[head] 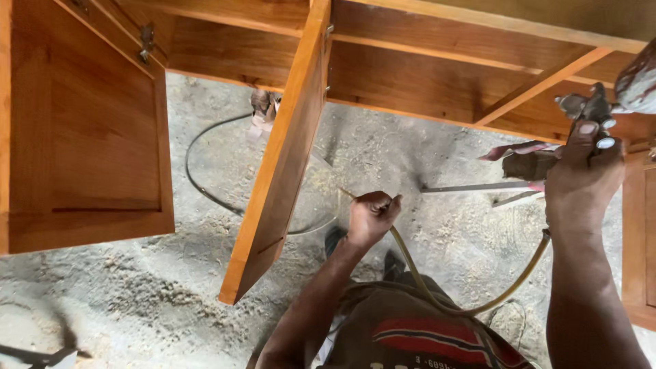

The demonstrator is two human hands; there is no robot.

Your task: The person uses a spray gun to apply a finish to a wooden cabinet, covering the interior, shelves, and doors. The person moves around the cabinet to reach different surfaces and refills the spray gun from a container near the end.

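Nearest to us, at the bottom of the view, we see the person's brown shirt (pixel 417 335) with a red and dark band across it. From there both forearms rise into the picture. Our left hand (pixel 370 217) is closed in a fist around a yellowish air hose (pixel 410 263) — the fingers are wrapped tight on it, just right of the lower part of an open cabinet door. The hose runs down from that fist, loops low over the shirt and climbs again on the right toward the wrist of our right hand (pixel 581 174).

The right hand is clamped on the grip of a spray gun (pixel 588 109), held up higher than the left, with the thumb lying along the gun's back beside two small round knobs. The gun's metal body points up toward the underside of the cabinet frame; a paint-smeared cup (pixel 639 85) sits at the right edge, partly cut off by the frame.

Between the hands and further out hangs the narrow open cabinet door (pixel 280 164), seen almost edge-on, orange-brown and glossy. To the left a second, wider panelled door (pixel 89 137) stands open as well. Below them lies the dusty concrete floor (pixel 137 287), where a thin dark cable (pixel 198 174) curves — well apart from both hands. Farthest away, the wooden cabinet frame (pixel 437 68) spans the top.
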